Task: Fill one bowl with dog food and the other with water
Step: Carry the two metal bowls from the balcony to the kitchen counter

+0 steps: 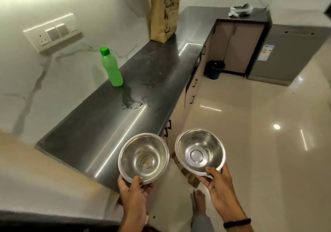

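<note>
My left hand (pixel 133 190) grips the near rim of a steel bowl (pixel 144 157), thumb on the rim, just off the near corner of the dark counter (pixel 100 122). My right hand (pixel 217 185) holds a second steel bowl (pixel 199 149) by its near rim over the floor. Both bowls look empty. A green bottle (pixel 111 67) with a green cap stands upright on the counter near the wall. A brown paper bag (pixel 164 14) stands further along the counter at the back.
A wet patch (pixel 132 103) lies on the counter in front of the bottle. A dark bin (pixel 214 69) sits on the floor by the cabinets, a grey appliance (pixel 286 52) to its right. A crumpled cloth (pixel 240 10) lies at the far counter end. My bare foot (pixel 198 203) is below.
</note>
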